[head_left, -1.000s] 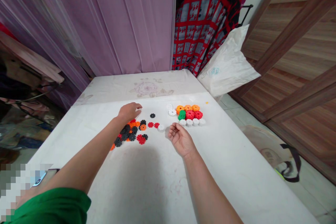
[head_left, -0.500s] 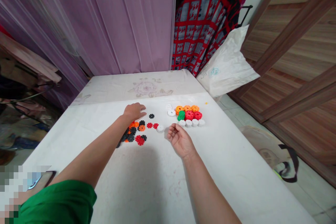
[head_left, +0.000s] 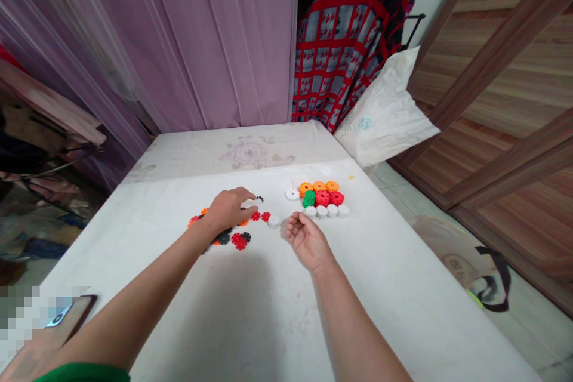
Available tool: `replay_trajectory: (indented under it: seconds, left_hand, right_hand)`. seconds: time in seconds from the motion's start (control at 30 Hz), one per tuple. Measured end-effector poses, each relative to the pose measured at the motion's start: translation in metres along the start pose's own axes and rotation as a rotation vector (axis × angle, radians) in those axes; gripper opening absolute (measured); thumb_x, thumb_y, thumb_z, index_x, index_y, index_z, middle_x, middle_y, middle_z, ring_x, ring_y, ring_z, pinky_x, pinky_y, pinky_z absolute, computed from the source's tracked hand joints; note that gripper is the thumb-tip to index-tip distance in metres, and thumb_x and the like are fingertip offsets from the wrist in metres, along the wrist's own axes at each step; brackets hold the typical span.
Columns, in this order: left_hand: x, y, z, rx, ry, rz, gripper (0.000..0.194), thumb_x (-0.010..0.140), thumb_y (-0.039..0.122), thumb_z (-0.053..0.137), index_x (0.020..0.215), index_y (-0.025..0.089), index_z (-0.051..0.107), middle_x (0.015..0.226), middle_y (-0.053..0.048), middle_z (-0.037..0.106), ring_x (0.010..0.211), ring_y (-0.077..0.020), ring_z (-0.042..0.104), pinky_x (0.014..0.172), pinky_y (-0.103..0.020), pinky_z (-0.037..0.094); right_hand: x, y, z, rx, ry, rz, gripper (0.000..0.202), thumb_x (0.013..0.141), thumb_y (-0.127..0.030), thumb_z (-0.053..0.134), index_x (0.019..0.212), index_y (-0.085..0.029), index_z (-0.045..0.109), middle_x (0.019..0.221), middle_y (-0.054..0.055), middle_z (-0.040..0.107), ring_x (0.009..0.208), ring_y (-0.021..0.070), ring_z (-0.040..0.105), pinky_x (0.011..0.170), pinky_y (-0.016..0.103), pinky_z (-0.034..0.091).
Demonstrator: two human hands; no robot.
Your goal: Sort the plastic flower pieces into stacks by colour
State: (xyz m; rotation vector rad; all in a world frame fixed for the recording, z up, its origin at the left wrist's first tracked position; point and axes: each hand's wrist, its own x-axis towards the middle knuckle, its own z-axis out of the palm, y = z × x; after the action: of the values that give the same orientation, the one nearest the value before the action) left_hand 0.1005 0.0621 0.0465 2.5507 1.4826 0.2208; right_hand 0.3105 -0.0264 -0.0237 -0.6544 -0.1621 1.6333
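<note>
Head view: left hand (head_left: 230, 209) rests palm-down, grip loose, over scattered notched plastic discs (head_left: 233, 237) on the desk (head_left: 403, 286), right hand (head_left: 307, 240) half-curled, seemingly empty; discs judged light, stiff, best pinched by rims.

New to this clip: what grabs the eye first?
The neat block of orange, red, green and white plastic gear discs at table centre, beyond the palm-up right hand. To its left, the left hand rests on a loose scatter of black, red and orange discs.
</note>
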Motion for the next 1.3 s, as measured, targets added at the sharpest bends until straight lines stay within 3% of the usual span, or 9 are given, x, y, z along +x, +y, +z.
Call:
replay_trajectory:
  seconds: [0.2,0.63,0.77,0.9,1.03,1.3]
  left_hand:
    - [-0.008,0.031,0.002,0.062,-0.009,0.231,0.029,0.088,0.038,0.057,0.11,0.023,0.068,0.112,-0.005,0.071,0.098,-0.0209,0.067,0.088,-0.034,0.046]
    - [-0.001,0.04,0.006,0.162,-0.139,0.25,0.035,0.089,0.044,0.056,0.115,0.023,0.066,0.111,-0.006,0.07,0.101,-0.0232,0.066,0.087,-0.036,0.047]
    - [0.002,0.028,0.003,0.1,-0.107,0.163,0.037,0.09,0.045,0.053,0.119,0.025,0.065,0.119,-0.004,0.069,0.104,-0.0218,0.065,0.089,-0.034,0.047]
    - [0.01,-0.004,0.0,0.09,-0.059,-0.037,0.033,0.091,0.039,0.048,0.116,0.028,0.067,0.119,-0.001,0.069,0.098,-0.0184,0.066,0.086,-0.03,0.048]
    - [0.019,-0.029,0.002,0.114,-0.069,-0.143,0.037,0.089,0.036,0.046,0.118,0.025,0.066,0.12,-0.004,0.068,0.099,-0.02,0.066,0.086,-0.031,0.049]
    - [0.036,-0.029,0.012,0.17,-0.117,-0.172,0.045,0.088,0.041,0.048,0.129,0.027,0.06,0.12,-0.008,0.066,0.105,-0.0232,0.063,0.086,-0.033,0.049]
  right_hand:
    - [0.0,0.0,0.0,-0.015,0.006,-0.004,0.012,0.073,-0.022,0.077,0.075,-0.018,0.066,0.067,-0.001,0.069,0.058,0.0091,0.061,0.055,0.02,0.054]
    - [0.003,-0.004,-0.005,0.072,-0.007,0.01,0.009,0.078,-0.023,0.073,0.078,-0.021,0.063,0.069,-0.003,0.068,0.06,0.0085,0.061,0.055,0.021,0.053]
    - [-0.001,-0.012,-0.005,0.137,-0.053,0.009,0.015,0.079,-0.027,0.072,0.073,-0.022,0.059,0.064,-0.006,0.062,0.056,0.0073,0.056,0.053,0.02,0.049]
    - [-0.006,-0.023,-0.01,0.21,-0.186,-0.013,0.038,0.082,-0.03,0.069,0.056,-0.021,0.042,0.046,-0.01,0.041,0.04,0.0053,0.037,0.042,0.018,0.037]
    - [-0.008,-0.033,-0.016,0.258,-0.183,-0.078,0.047,0.081,-0.028,0.068,0.052,-0.02,0.031,0.043,-0.01,0.035,0.038,0.0051,0.031,0.04,0.018,0.032]
    - [-0.011,-0.05,-0.024,0.229,-0.088,-0.25,0.044,0.082,-0.027,0.066,0.054,-0.021,0.032,0.045,-0.011,0.035,0.038,0.0047,0.033,0.041,0.018,0.034]
